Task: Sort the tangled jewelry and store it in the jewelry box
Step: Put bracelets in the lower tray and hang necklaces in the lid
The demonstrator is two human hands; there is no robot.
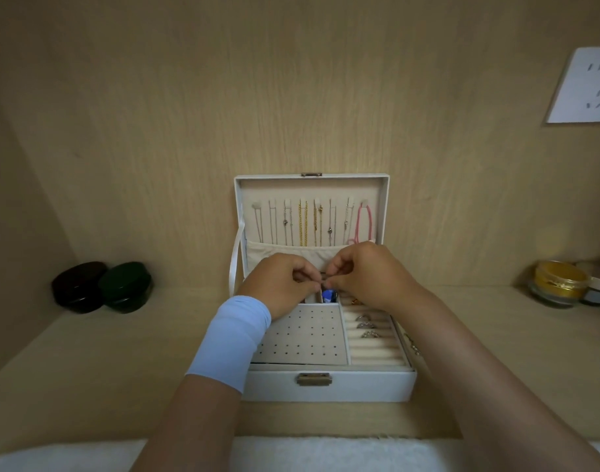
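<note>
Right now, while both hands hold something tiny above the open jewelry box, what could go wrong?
1. The small piece is only pinched between the left hand and the right hand. If either grip slips, it may drop into the rear compartments of the jewelry box, among items already there.
2. The hands work just below the hanging necklaces; a lifted knuckle might catch a chain and tangle it.

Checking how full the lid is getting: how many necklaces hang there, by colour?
Silver necklaces: 5
Gold necklaces: 2
Pink cord necklace: 1
Total: 8
</note>
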